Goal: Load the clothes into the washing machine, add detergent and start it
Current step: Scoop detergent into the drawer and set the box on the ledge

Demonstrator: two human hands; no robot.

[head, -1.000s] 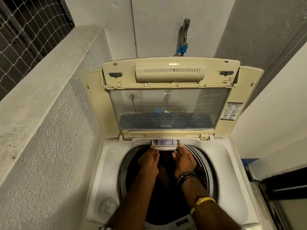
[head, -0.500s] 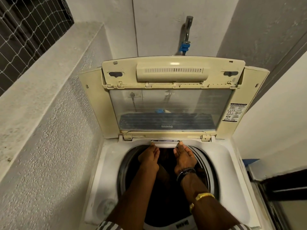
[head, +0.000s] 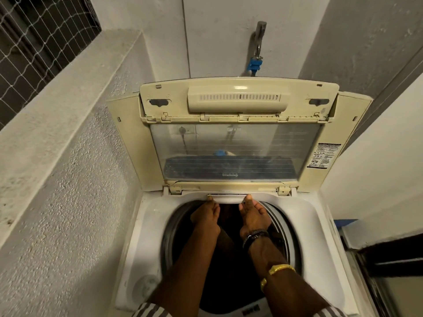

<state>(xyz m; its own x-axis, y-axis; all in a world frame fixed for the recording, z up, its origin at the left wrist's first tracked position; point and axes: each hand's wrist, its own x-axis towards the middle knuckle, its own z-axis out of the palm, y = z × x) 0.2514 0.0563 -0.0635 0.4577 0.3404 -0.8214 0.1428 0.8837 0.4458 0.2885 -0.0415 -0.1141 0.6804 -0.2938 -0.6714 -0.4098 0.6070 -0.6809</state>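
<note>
Washing machine, just one, sits right under both arms. Its one lid stands up just past the hands. The left hand and the right hand reach side by side over the dark tub. Both hands are flat with straight fingers, and their tips touch the one small white drawer at the tub's back edge. The right wrist wears two bands, one black band and one gold bracelet. One tap sits high above the hands.
</note>
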